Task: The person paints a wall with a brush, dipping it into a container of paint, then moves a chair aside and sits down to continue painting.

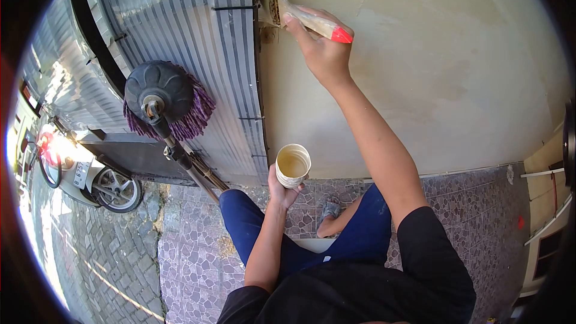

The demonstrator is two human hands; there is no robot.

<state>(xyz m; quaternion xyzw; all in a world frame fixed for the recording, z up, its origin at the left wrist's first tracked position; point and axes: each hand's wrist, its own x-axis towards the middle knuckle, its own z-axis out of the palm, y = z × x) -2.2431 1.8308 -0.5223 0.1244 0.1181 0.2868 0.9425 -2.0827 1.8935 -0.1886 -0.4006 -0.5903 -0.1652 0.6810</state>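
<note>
My right hand (pixel 327 48) is closed around the handle of a paintbrush (pixel 312 21) with a red handle end. The brush's bristle end touches or lies very close to the beige wall (pixel 420 84), beside the dark edge of the striped sheet panel. Lower down, my left hand (pixel 284 191) grips a white paint cup (pixel 293 165) from below and the side. Yellowish liquid shows inside the cup, which stands roughly upright over my knees. Part of the left hand's fingers is hidden behind the cup.
A striped corrugated panel (pixel 180 18) borders the wall on the left. In front of it leans a mop (pixel 159 93) with purple strands and a dark round head. A parked motorbike (pixel 90 174) stands farther left on paving. Patterned tiles (pixel 198 264) lie underfoot.
</note>
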